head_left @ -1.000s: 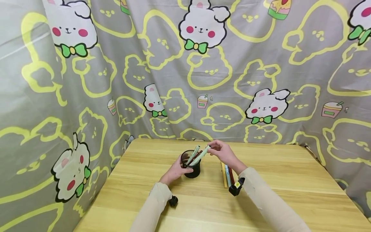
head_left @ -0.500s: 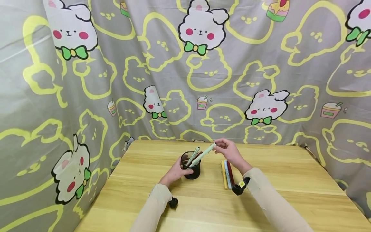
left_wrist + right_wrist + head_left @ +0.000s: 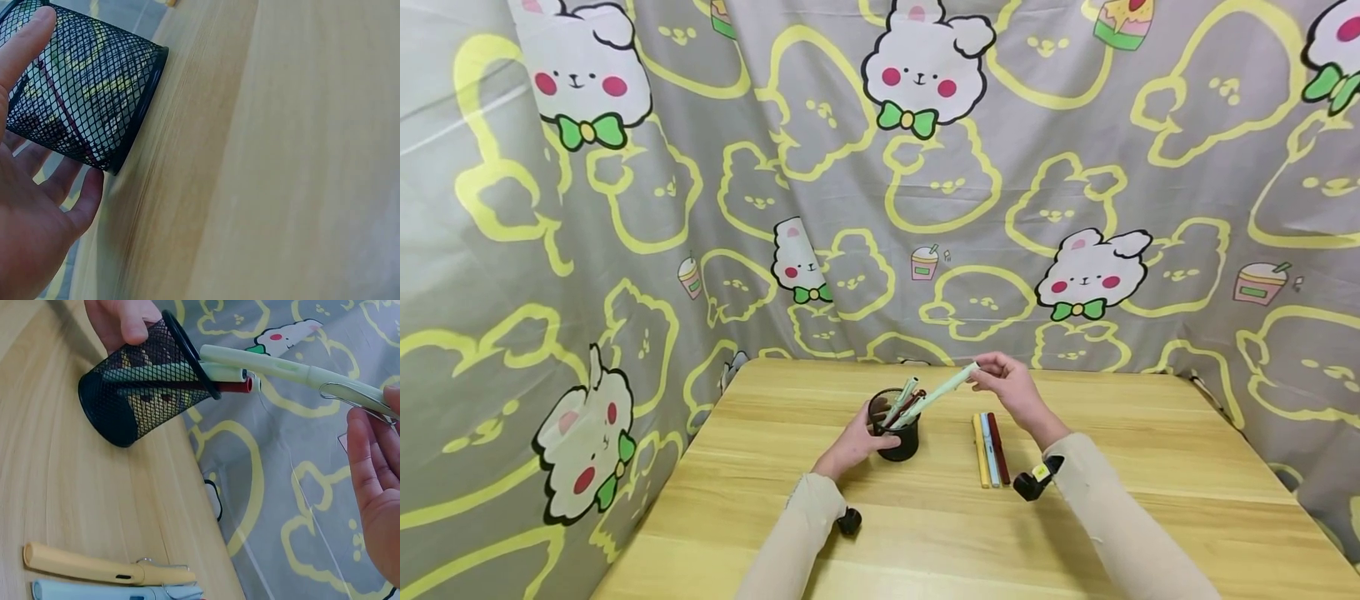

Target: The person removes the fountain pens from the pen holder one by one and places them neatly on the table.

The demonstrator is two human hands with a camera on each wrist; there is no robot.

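My left hand (image 3: 854, 443) grips a black mesh pen cup (image 3: 901, 447) from its left side, thumb and fingers round the wall. Inside the cup lean a few pens, pale green (image 3: 169, 372) and dark red (image 3: 236, 385), their ends above the rim. My right hand (image 3: 1013, 390) pinches a pale green pen (image 3: 262, 360) by its clip end, up and to the right of the cup. That pen slants down to the left, its lower end right at the cup's rim in the right wrist view.
A yellow pen (image 3: 981, 452), a light blue pen (image 3: 992, 452) and a dark red pen (image 3: 999, 450) lie side by side on the wooden table (image 3: 1120, 500), right of the cup. A patterned curtain (image 3: 955, 208) hangs behind and at the left.
My right hand has moved right and slightly up, drawing the pale green pen further out of the cup and tilting it flatter. My left hand stays on the cup.
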